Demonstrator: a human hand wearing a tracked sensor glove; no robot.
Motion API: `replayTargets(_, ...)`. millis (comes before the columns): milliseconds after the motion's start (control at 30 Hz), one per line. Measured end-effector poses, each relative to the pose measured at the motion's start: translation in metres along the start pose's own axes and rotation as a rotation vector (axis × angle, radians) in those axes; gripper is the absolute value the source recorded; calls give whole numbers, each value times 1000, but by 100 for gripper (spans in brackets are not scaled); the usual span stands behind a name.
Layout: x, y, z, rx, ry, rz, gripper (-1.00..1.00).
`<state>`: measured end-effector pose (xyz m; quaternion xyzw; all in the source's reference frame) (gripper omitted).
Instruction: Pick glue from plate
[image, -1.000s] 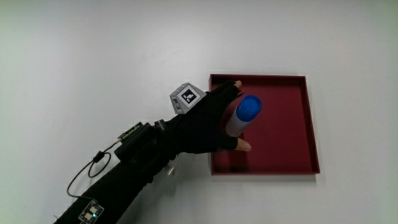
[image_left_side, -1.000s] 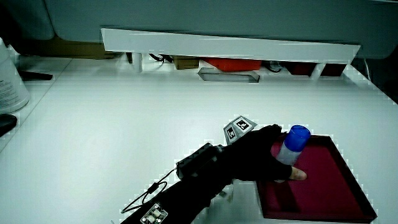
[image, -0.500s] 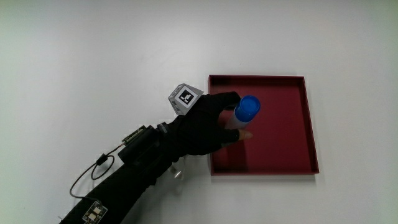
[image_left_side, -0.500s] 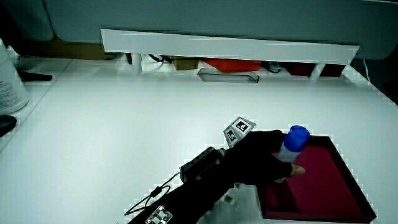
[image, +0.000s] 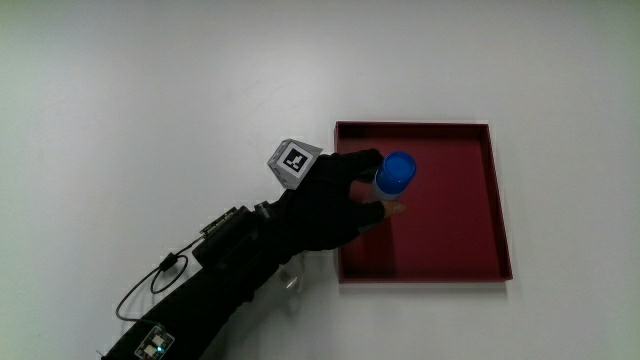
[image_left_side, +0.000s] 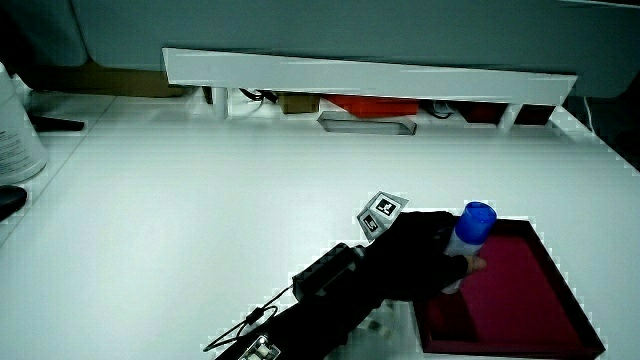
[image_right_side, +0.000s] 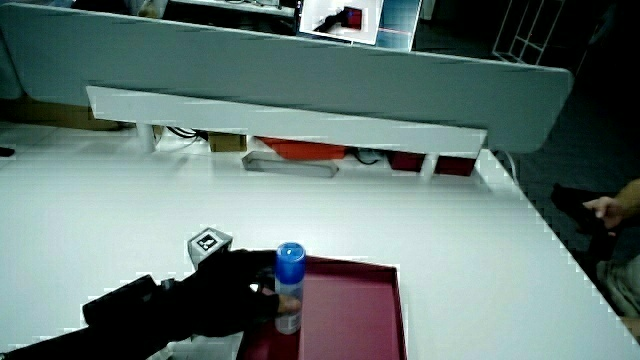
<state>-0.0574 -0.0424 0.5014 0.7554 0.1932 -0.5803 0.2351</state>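
Note:
A glue stick with a blue cap (image: 398, 172) and a pale body stands nearly upright, lifted over the dark red square plate (image: 465, 250). The hand (image: 345, 195) in its black glove is shut on the stick's body, with the patterned cube (image: 295, 160) on its back. The hand hangs over the plate's edge. In both side views the blue cap (image_left_side: 478, 218) (image_right_side: 289, 253) rises above the gloved fingers (image_left_side: 437, 262) (image_right_side: 257, 290), and the plate (image_left_side: 535, 320) (image_right_side: 365, 320) lies beneath. The stick's lower end is hidden by the fingers.
A thin black wire (image: 150, 283) loops from the forearm on the white table. A low white partition (image_left_side: 370, 75) (image_right_side: 290, 120) runs along the table's edge farthest from the person. A white container (image_left_side: 18, 125) stands at the table's edge in a side view.
The hand with the glue stick has risen slightly and tipped the stick more upright. The thumb has drawn in closer to the stick. The plate has stayed in place.

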Motion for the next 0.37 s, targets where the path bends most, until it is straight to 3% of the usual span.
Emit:
replayTargets(33, 5, -1, 3, 3, -37, -8, 100)
replayTargets(100, 13, -3, 11, 6, -29, 20, 100)
replayTargets(200, 22, -7, 24, 25, -125, -20, 100)
replayTargets(233, 28, -9, 29, 19, -140, 1, 100)
replayTargets(267, 29, -12, 35, 26, -97, 22, 100)
replayTargets(300, 31, -13, 40, 33, -117, 9, 100)
replayTargets(333, 7, -11, 50, 68, 132, -93, 100)
replayTargets(367, 35, -19, 52, 43, -129, 19, 100)
